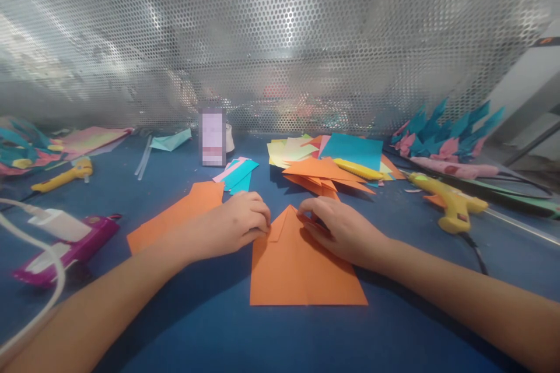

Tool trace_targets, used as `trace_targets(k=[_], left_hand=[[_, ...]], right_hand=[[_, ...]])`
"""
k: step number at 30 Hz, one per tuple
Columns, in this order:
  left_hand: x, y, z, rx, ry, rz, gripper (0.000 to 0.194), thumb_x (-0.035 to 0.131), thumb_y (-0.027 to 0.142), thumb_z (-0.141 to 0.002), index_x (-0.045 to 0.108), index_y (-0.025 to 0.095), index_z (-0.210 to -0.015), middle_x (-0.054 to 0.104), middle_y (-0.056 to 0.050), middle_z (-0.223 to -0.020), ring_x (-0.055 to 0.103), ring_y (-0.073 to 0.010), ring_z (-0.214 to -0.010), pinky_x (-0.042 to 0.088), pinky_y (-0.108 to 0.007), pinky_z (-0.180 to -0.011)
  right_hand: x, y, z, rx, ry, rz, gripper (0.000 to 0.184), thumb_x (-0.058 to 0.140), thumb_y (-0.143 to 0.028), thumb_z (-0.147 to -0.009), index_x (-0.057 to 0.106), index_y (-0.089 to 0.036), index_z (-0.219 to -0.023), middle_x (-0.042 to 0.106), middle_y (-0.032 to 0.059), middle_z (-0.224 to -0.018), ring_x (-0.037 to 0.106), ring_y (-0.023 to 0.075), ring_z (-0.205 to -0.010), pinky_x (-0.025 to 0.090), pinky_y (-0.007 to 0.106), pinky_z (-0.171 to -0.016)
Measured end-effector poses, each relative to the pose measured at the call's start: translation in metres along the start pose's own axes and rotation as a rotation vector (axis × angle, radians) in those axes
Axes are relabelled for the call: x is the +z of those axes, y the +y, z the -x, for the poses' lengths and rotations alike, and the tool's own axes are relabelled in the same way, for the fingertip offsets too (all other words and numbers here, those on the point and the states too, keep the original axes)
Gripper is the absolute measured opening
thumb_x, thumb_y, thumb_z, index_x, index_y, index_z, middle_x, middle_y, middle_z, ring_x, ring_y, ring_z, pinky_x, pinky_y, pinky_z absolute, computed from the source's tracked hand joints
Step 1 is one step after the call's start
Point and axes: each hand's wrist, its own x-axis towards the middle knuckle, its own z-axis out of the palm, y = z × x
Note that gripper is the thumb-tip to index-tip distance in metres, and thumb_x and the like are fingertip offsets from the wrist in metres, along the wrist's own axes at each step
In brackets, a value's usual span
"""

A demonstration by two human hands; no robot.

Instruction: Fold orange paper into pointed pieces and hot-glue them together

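Observation:
A sheet of orange paper lies in front of me, its upper corners folded inward to a point at the far end. My left hand is closed with curled fingers on the left folded edge, near a narrow flap. At the right slanted edge, just below the tip, my right hand pinches the same paper between thumb and fingers. Part of each edge is hidden by the fingers. Left of it, under my left forearm, rests more orange paper.
Behind are folded orange pieces, a yellow cutter, blue strips and an upright phone. Yellow glue guns lie on both sides. A purple power strip with a white cable sits left. A perforated metal panel stands behind.

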Motion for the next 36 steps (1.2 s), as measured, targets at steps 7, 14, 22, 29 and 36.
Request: trace_targets(k=[7, 14, 22, 29, 36], left_hand=[[-0.002, 0.003, 0.003, -0.025, 0.037, 0.060, 0.015, 0.051, 0.013, -0.089, 0.062, 0.019, -0.081, 0.058, -0.005, -0.118, 0.053, -0.0201, -0.107, 0.042, -0.035, -0.092], [0.010, 0.001, -0.004, -0.035, 0.009, 0.189, 0.009, 0.050, 0.017, -0.091, 0.058, 0.019, -0.091, 0.044, -0.009, -0.140, 0.035, -0.0215, -0.133, 0.035, -0.037, -0.105], [0.008, -0.002, -0.008, -0.079, -0.001, 0.196, 0.011, 0.060, 0.030, -0.086, 0.055, 0.021, -0.089, 0.052, -0.006, -0.119, 0.049, -0.0213, -0.111, 0.042, -0.035, -0.091], [0.012, 0.002, -0.003, -0.262, 0.072, 0.258, 0.024, 0.066, 0.040, -0.080, 0.059, 0.017, -0.078, 0.047, -0.003, -0.107, 0.052, -0.0089, -0.069, 0.047, -0.025, -0.065], [0.010, 0.005, -0.003, -0.263, 0.068, 0.187, 0.017, 0.066, 0.030, -0.080, 0.055, 0.018, -0.078, 0.056, -0.001, -0.088, 0.056, -0.0151, -0.079, 0.047, -0.027, -0.069]], right_hand=[[-0.005, -0.004, -0.002, -0.009, 0.014, -0.019, 0.013, 0.048, -0.013, -0.083, 0.050, -0.017, -0.095, 0.061, 0.0050, -0.081, 0.055, 0.0176, -0.072, 0.043, 0.028, -0.063], [-0.006, -0.009, -0.001, -0.014, -0.007, -0.173, 0.022, 0.055, -0.017, -0.082, 0.050, -0.019, -0.104, 0.064, 0.0060, -0.096, 0.060, 0.0178, -0.086, 0.049, 0.030, -0.074], [-0.008, -0.005, 0.000, 0.028, 0.039, -0.184, 0.026, 0.056, -0.024, -0.084, 0.049, -0.020, -0.109, 0.064, 0.0088, -0.110, 0.061, 0.0199, -0.100, 0.051, 0.035, -0.082], [-0.018, -0.020, 0.003, -0.137, -0.075, -0.143, 0.027, 0.053, -0.034, -0.088, 0.054, -0.019, -0.111, 0.063, 0.0097, -0.115, 0.058, 0.0220, -0.101, 0.046, 0.037, -0.085], [-0.015, -0.028, 0.003, -0.308, -0.164, -0.047, 0.026, 0.051, -0.032, -0.091, 0.063, -0.016, -0.107, 0.067, 0.0096, -0.107, 0.060, 0.0219, -0.098, 0.049, 0.035, -0.083]])
